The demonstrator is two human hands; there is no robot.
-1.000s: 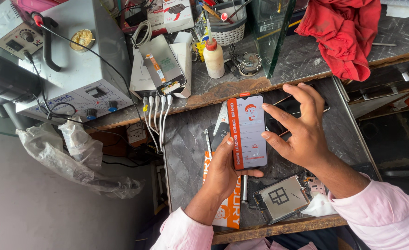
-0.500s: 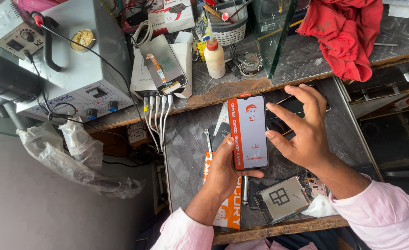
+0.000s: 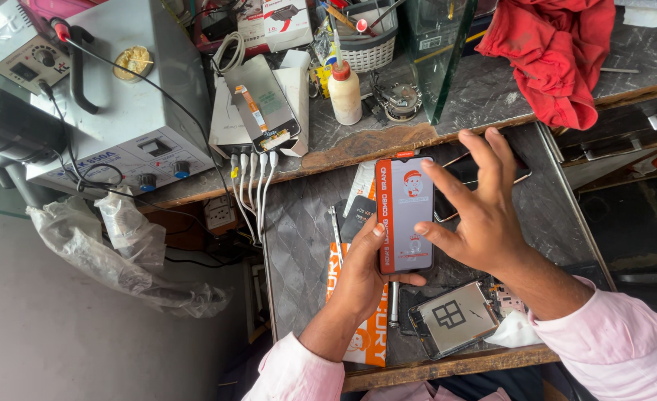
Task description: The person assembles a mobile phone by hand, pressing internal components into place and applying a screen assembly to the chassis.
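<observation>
Left hand (image 3: 362,271) grips the phone (image 3: 405,214) at its lower edge, holding it up over the worktop (image 3: 298,238). Right hand (image 3: 484,215) is open, fingers spread, thumb touching the phone's right side at 3 o'clock. An opened phone (image 3: 458,318) lies at 5 o'clock, w/ a white bottle (image 3: 345,90) at 11.

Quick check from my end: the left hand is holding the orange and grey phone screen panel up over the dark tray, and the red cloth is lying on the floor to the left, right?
Not quite. The red cloth lies on the upper shelf at the right, not on the floor, as the head view shows. The rest holds: the left hand holds the phone screen panel over the dark tray.
</observation>
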